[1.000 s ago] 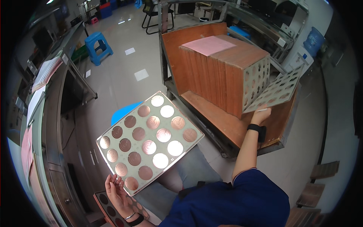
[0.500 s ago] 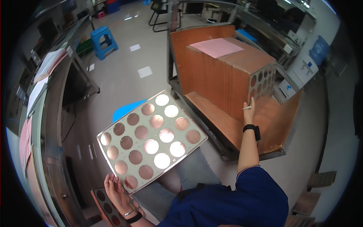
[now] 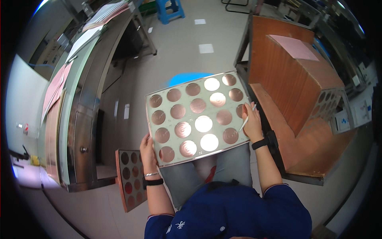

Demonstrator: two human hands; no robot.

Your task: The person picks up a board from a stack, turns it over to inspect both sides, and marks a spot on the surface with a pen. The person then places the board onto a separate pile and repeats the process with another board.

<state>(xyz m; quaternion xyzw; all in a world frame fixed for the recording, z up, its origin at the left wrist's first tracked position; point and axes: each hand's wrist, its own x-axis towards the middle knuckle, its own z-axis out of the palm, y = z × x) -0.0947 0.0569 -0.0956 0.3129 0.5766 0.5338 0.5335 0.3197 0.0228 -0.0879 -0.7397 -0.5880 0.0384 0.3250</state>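
Note:
Above my lap lies a pale green rectangular panel (image 3: 195,111) with rows of round, shiny copper-coloured discs, some glaring white. My left hand (image 3: 149,153) grips its lower left edge, the fingers partly hidden behind it. At the right edge my right hand (image 3: 252,125) closes on the panel. A thin white pen-like stick (image 3: 244,123) also sits in the right hand, slanting over the panel's face. Beside my left forearm stands a second disc-covered panel or stack of panels (image 3: 131,177), reddish at its edge.
On the right, a wooden-walled cart (image 3: 314,159) carries a tall stack of panels (image 3: 294,83) topped by a pink sheet (image 3: 293,47). A metal-sided workbench (image 3: 85,135) with papers runs along the left. Behind the held panel shows a blue stool top (image 3: 187,78); another blue stool (image 3: 170,11) stands farther off.
My right hand has come from the stack on the cart to the panel's right edge, the white stick still in it. My left hand has closed on the left edge. The view has turned right.

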